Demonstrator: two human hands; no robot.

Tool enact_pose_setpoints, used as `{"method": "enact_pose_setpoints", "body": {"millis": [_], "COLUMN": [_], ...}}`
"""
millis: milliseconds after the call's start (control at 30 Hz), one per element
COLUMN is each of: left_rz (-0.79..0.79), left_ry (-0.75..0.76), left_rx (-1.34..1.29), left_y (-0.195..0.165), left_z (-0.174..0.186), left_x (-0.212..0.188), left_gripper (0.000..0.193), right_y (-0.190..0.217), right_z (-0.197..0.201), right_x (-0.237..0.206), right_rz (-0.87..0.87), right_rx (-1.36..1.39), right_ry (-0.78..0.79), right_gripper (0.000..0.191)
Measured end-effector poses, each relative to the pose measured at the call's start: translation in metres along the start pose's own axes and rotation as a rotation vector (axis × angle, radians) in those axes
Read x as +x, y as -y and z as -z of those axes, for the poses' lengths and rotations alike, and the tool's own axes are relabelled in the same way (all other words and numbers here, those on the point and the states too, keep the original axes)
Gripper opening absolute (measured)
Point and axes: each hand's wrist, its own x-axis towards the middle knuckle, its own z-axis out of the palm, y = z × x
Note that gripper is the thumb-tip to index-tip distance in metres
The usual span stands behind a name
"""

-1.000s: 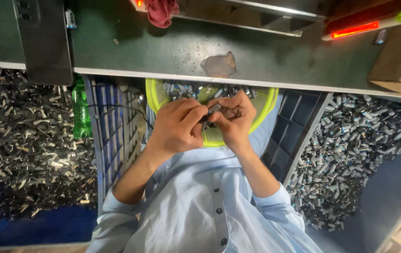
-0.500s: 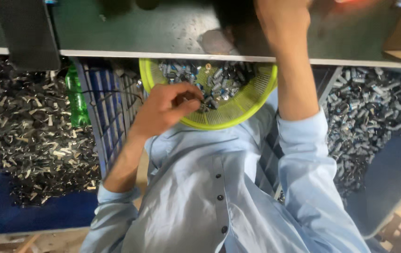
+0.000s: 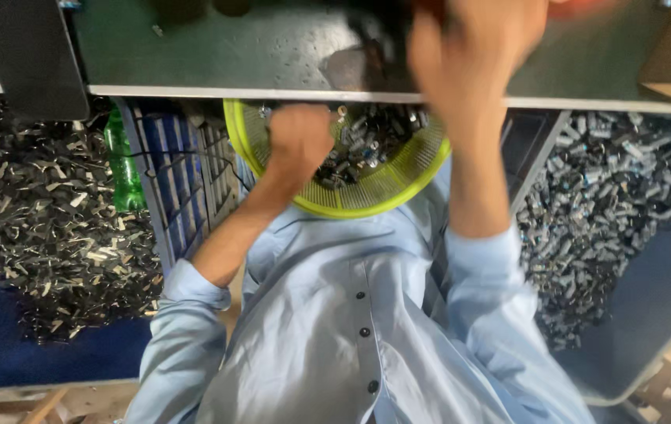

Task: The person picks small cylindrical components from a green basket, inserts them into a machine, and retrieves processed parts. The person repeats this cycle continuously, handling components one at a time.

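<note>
Yellow-green plastic is the first thing I log: one round perforated plastic basket (image 3: 367, 200) sits at twelve o'clock from the wearer's chest, resting against the pale blue buttoned shirt (image 3: 328, 314) and tucked partly under the edge of the dark green worktop (image 3: 218, 47). It holds a heap of small grey metal cylindrical parts (image 3: 367, 145), too many to count.

The left hand (image 3: 298, 141) is inside the basket at its ten o'clock side, fingers curled down into the parts; I cannot tell whether it pinches one. The right hand (image 3: 473, 47) is raised over the worktop at one o'clock, blurred, and I cannot tell whether it is closed on anything.

I count one green plastic bottle (image 3: 122, 169), upright at nine o'clock beside one blue slatted crate (image 3: 182, 184). No readable label shows on either. One black flat panel (image 3: 33, 55) stands at eleven o'clock on the worktop.

Two loose stocks flank the seat: a pile of thin dark metal strips (image 3: 37, 228) at nine o'clock on blue sheeting, and a pile of grey metal cylinders (image 3: 610, 212) at three o'clock in a blue tray (image 3: 649, 314).
</note>
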Motion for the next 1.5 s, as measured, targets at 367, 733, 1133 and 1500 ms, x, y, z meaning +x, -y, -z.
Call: {"method": "enact_pose_setpoints", "body": {"millis": [367,733,1133,1500], "left_rz": [0.474,0.863,0.526,0.424], "left_ry": [0.431,0.148,0.233,0.021], "left_rx": [-0.879,-2.062,-1.785,-1.237], "left_y": [0.008,-0.025,0.012,0.007], "left_z": [0.045,0.063,0.096,0.112], "left_x": [0.008,0.004,0.038,0.053], "left_gripper": [0.021,0.028,0.031,0.018], "right_y": [0.068,0.066,0.08,0.093], "right_z": [0.015,-0.012,0.0,-0.012], "right_x": [-0.144,-0.162,-0.14,-0.148], "right_rz": [-0.7,-0.829,-0.667,-0.897], "right_rx": [0.64,1.291,0.776,1.273], "right_ry": [0.244,0.047,0.066,-0.264], "right_gripper": [0.026,0.048,0.021,0.033]}}
